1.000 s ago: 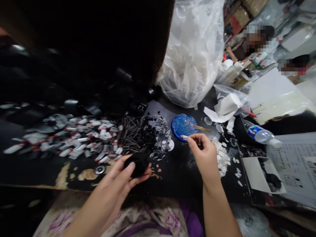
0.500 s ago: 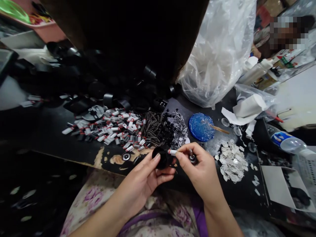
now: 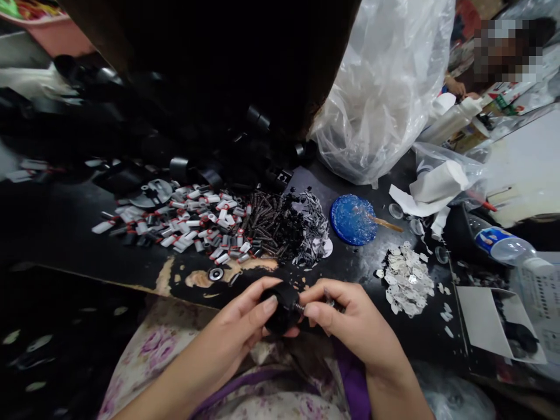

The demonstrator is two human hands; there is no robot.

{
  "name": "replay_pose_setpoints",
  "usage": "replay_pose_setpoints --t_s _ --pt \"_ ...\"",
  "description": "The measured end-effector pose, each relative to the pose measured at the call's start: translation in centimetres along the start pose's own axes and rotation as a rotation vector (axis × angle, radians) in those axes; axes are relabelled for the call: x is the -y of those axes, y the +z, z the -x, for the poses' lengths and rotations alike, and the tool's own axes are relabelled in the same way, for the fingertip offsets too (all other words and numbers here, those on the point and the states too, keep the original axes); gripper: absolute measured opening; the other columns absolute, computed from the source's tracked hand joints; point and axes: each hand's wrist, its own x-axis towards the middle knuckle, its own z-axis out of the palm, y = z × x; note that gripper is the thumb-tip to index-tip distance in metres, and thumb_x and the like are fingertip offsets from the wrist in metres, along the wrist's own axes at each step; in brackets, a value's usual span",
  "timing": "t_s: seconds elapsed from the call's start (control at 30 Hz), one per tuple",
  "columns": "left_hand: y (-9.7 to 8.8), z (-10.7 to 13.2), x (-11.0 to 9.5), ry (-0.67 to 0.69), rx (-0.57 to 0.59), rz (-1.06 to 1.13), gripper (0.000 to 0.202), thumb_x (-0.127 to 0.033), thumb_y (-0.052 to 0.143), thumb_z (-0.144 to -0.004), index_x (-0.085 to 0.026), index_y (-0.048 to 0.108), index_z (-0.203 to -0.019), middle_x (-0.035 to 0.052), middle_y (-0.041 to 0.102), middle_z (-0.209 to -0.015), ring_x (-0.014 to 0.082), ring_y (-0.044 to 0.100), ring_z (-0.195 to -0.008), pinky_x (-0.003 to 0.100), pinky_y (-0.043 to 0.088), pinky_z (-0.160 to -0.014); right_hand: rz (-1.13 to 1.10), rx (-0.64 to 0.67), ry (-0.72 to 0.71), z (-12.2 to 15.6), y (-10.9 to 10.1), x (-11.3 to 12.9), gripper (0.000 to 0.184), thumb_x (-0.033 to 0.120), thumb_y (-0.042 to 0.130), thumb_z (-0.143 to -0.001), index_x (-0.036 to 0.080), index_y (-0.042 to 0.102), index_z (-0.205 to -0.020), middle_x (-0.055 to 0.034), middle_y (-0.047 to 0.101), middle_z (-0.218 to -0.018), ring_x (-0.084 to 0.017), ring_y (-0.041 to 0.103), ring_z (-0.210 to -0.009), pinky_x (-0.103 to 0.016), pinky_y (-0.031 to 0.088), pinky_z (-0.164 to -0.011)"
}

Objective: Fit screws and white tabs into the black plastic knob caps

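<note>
A black round plastic part (image 3: 280, 308) is held by my left hand (image 3: 245, 318), thumb on its near side and fingers curled beneath. My right hand (image 3: 350, 315) pinches a small coil spring (image 3: 299, 306) against the right side of that part. A small dark metal piece (image 3: 333, 302) also shows within the curled fingers of my right hand; its full shape is hidden. Beyond the hands lie a heap of springs (image 3: 265, 213), a heap of white and grey tubes with red rings (image 3: 188, 224) and a pile of small grey strips (image 3: 312, 224).
A blue lid of grease (image 3: 353, 219) carries a wooden stick (image 3: 387, 224). Right of my hand is a pile of white flat pieces (image 3: 409, 280). A plastic bag (image 3: 380, 105), a bottle (image 3: 503, 245) and an open white box (image 3: 485, 321) stand around. Another person sits at upper right.
The white tube that my right hand held at the black part no longer shows; a spring is between those fingers now. Both hands are slightly lower, and the view has shifted a little.
</note>
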Motion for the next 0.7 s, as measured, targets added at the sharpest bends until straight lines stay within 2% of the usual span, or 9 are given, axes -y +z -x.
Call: replay_pose_setpoints --t_s 0.07,0.13,0.2,0.27,0.33,0.43,0.57,0.7 --pt "-0.2 0.2 0.1 -0.017 0.023 -0.015 0.019 -0.033 0.08 -0.076 -0.024 0.077 -0.091 0.0024 0.074 -0.085 0.0162 0.069 -0.073 0.025 0.06 -0.067 -0.045 0.003 0.042 -0.2 -0.1 -0.3 0.018 0.036 0.071 -0.084 0.018 0.071 -0.078 0.0022 0.067 -0.073 -0.011 0.058 -0.066 -0.022 0.043 -0.063" --pt "-0.5 0.2 0.2 -0.012 -0.011 -0.01 0.021 -0.033 0.08 -0.076 -0.024 0.077 -0.094 0.0034 0.075 -0.09 0.0181 0.069 -0.078 0.027 0.061 -0.068 0.023 -0.027 0.031 -0.7 0.1 -0.7 0.016 0.033 0.069 -0.086 0.019 0.071 -0.08 0.0019 0.069 -0.074 -0.012 0.061 -0.069 -0.023 0.043 -0.065" --pt "-0.6 0.1 0.1 0.042 -0.104 0.027 0.023 -0.034 0.079 -0.078 -0.024 0.076 -0.099 0.0042 0.076 -0.096 0.0197 0.07 -0.083 0.03 0.062 -0.071 0.266 -0.127 -0.033 -1.6 0.5 -1.1 0.014 0.028 0.061 -0.092 0.02 0.071 -0.086 0.0004 0.073 -0.083 -0.015 0.065 -0.078 -0.027 0.043 -0.072" --pt "-0.8 -0.1 0.0 0.128 -0.201 0.072 0.023 -0.034 0.076 -0.08 -0.023 0.075 -0.1 0.0051 0.076 -0.1 0.0203 0.069 -0.084 0.032 0.063 -0.073 0.641 -0.245 -0.112 -2.8 1.2 -1.5 0.014 0.023 0.057 -0.095 0.02 0.07 -0.09 -0.002 0.073 -0.091 -0.018 0.066 -0.086 -0.033 0.04 -0.079" --pt "-0.8 -0.2 -0.2 0.204 -0.27 0.101 0.019 -0.032 0.074 -0.082 -0.021 0.075 -0.097 0.0053 0.076 -0.099 0.02 0.069 -0.084 0.031 0.063 -0.075 0.981 -0.313 -0.155 -4.0 2.0 -1.9 0.013 0.026 0.059 -0.094 0.018 0.068 -0.09 -0.0051 0.072 -0.092 -0.022 0.065 -0.087 -0.037 0.036 -0.08" --pt "-0.9 -0.3 -0.5 0.262 -0.314 0.107 0.015 -0.03 0.07 -0.085 -0.02 0.073 -0.096 0.0058 0.076 -0.1 0.0206 0.069 -0.088 0.032 0.063 -0.079 1.218 -0.35 -0.175 -5.4 3.2 -2.4 0.017 0.033 0.063 -0.092 0.017 0.065 -0.089 -0.0067 0.07 -0.086 -0.025 0.064 -0.082 -0.038 0.034 -0.077" --pt "-0.9 -0.5 -0.7 0.253 -0.301 0.08 0.019 -0.031 0.067 -0.088 -0.019 0.07 -0.102 0.0092 0.074 -0.109 0.0237 0.068 -0.096 0.036 0.062 -0.083 1.209 -0.366 -0.214 -5.4 3.6 -2.5 0.012 0.027 0.064 -0.091 0.018 0.064 -0.084 -0.0039 0.068 -0.081 -0.022 0.062 -0.078 -0.037 0.031 -0.075" --pt "-0.8 -0.8 -0.8 0.252 -0.268 0.102 0.018 -0.032 0.065 -0.09 -0.021 0.069 -0.103 0.0076 0.074 -0.11 0.0234 0.066 -0.104 0.035 0.059 -0.089 0.964 -0.323 -0.324 -4.0 3.3 -2.2 0.007 0.024 0.065 -0.091 0.019 0.065 -0.086 0.0006 0.067 -0.08 -0.017 0.061 -0.074 -0.033 0.031 -0.075"
